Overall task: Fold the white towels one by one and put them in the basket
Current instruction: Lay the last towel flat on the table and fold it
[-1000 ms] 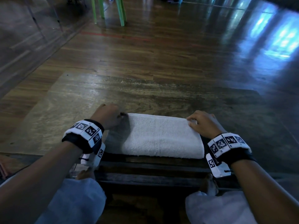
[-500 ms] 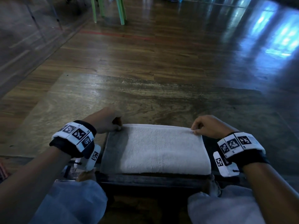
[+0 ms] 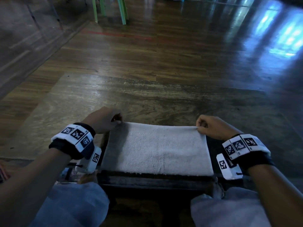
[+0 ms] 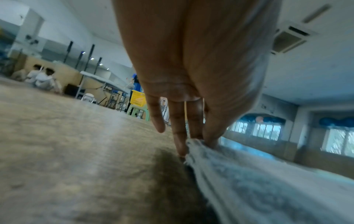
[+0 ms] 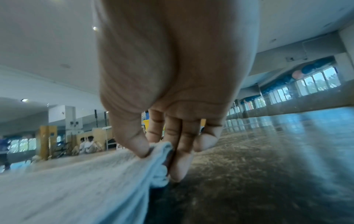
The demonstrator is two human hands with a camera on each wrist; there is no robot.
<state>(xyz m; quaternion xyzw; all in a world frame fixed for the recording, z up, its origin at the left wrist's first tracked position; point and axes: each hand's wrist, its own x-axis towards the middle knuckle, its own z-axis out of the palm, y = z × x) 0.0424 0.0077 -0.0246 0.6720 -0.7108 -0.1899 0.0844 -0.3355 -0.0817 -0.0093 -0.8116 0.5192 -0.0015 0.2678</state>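
A folded white towel [image 3: 157, 149] lies on the near part of the wooden table [image 3: 147, 99], its front edge at the table's dark front rim. My left hand [image 3: 117, 122] pinches the towel's far left corner between thumb and fingers [image 4: 209, 140]. My right hand [image 3: 199, 128] pinches the far right corner, thumb on top [image 5: 141, 150]. The far edge is raised a little off the table between both hands. In the wrist views the towel [image 4: 249, 174] [image 5: 86, 178] runs away from each pinched corner. A yellow basket [image 4: 137, 97] stands far off on a green stool.
The wooden floor [image 3: 164, 46] stretches beyond the table. Green chair legs [image 3: 123, 10] stand at the far left centre. My knees [image 3: 70, 205] are under the table's front rim. People sit on the floor [image 4: 38, 77] far away by a folding table.
Both hands moved from resting on the towel's far corners to pinching them and have drawn the towel nearer, lifting its far edge slightly.
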